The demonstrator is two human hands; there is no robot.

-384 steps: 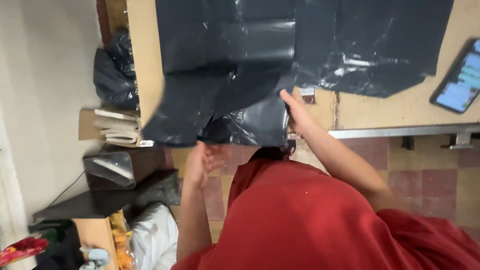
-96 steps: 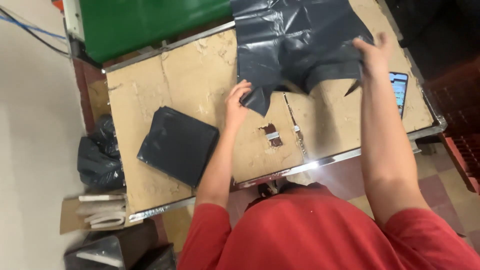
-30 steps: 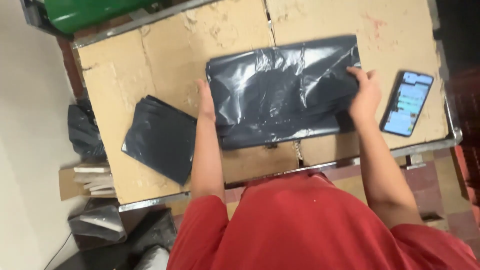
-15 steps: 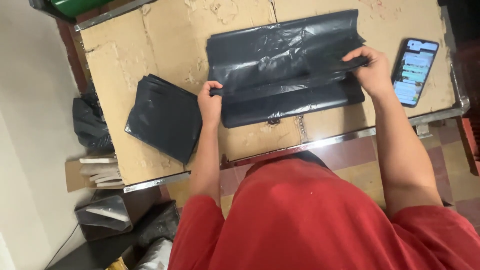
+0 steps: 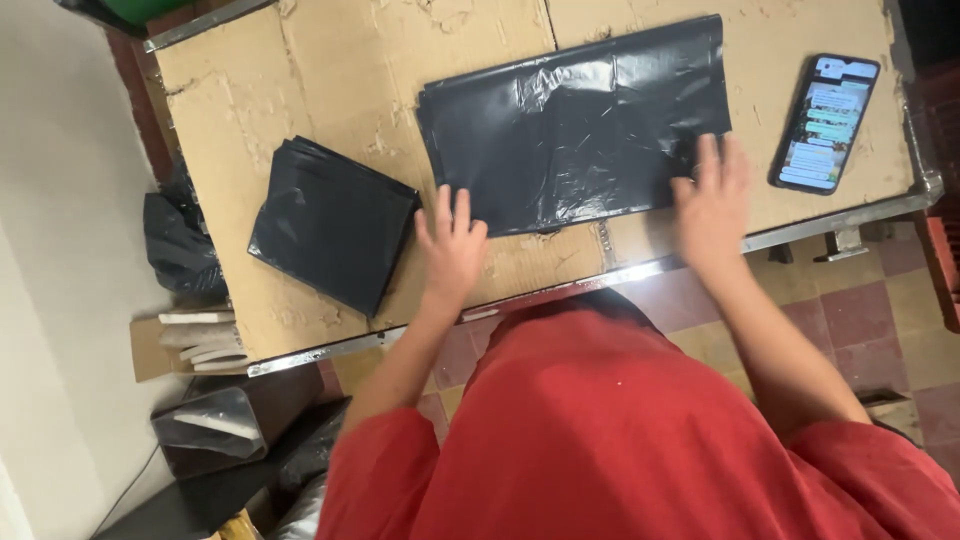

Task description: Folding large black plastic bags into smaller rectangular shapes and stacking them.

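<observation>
Left hand [image 5: 452,243] laid flat, released, on bag [image 5: 575,125] corner | right hand [image 5: 712,195] likewise, opposite corner | bag judged thin, limp, slippery; best pinched at edges.

Left hand [image 5: 451,243] and right hand [image 5: 712,200] lie flat, fingers spread, on the near edge of a folded black plastic bag [image 5: 575,120] on the cardboard-covered table [image 5: 300,80]. Stack of folded bags [image 5: 332,222] lies left; phone [image 5: 828,122] lies right.
</observation>
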